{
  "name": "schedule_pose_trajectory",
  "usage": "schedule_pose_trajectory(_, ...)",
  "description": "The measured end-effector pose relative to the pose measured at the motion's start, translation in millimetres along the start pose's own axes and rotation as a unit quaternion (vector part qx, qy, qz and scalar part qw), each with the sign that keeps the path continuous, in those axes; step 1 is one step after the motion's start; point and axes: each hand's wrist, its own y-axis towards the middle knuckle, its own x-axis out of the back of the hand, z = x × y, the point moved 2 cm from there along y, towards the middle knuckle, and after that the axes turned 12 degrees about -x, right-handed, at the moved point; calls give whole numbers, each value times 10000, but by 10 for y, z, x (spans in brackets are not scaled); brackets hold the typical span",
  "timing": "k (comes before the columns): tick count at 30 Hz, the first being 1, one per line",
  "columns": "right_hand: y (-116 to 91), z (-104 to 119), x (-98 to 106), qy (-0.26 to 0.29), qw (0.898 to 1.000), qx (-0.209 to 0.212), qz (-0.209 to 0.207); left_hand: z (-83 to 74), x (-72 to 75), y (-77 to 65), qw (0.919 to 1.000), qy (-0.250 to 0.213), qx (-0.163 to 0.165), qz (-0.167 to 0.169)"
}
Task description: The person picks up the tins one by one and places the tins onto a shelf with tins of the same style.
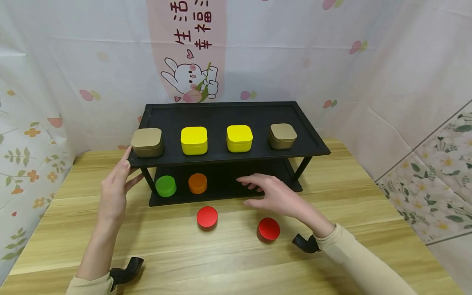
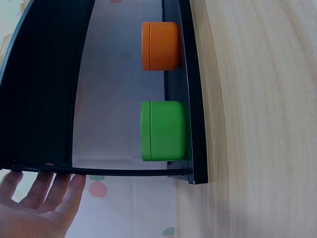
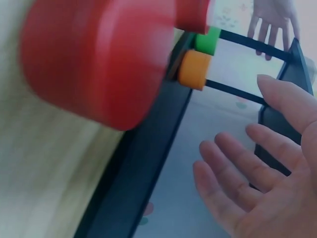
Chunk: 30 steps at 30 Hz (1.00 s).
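Observation:
My left hand (image 1: pixel 115 186) is at the left end of a black two-tier shelf (image 1: pixel 221 110), its fingertips touching the edge of the upper board beside a tan square tin (image 1: pixel 147 141). In the left wrist view the fingers (image 2: pixel 43 193) are fairly straight against that edge. My right hand (image 1: pixel 274 194) reaches in front of the lower tier's right part, fingers loosely bent and holding nothing. Just below it on the table stands a round red container (image 1: pixel 268 230). Another red container (image 1: pixel 207 217) stands farther left. On the lower tier are a green container (image 1: pixel 166 186) and an orange container (image 1: pixel 198 183).
Two yellow square tins, the left one (image 1: pixel 194 140) and the right one (image 1: pixel 239 138), stand on the upper tier, with another tan tin (image 1: pixel 282 136) to their right. Printed cloth (image 1: pixel 287 61) hangs behind the wooden table (image 1: pixel 177 254). Black wrist-worn devices project near both sleeves.

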Motion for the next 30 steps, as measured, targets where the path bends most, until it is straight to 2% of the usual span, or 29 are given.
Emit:
schedule_pose_trajectory(11, -240, -219, -33, 250, 9984, 492, -139, 6, -15, -7, 10000, -9, -59, -50)
schedule_pose_trajectory(20, -407, -321, -36, 186, 9990, 357, 169, 14, -14, 1, 9999, 7, -79, -74)
schedule_pose_trajectory(30, -498, -425, -35, 56, 9980, 355, 513, 12, -25, -2, 9999, 37, -91, -89)
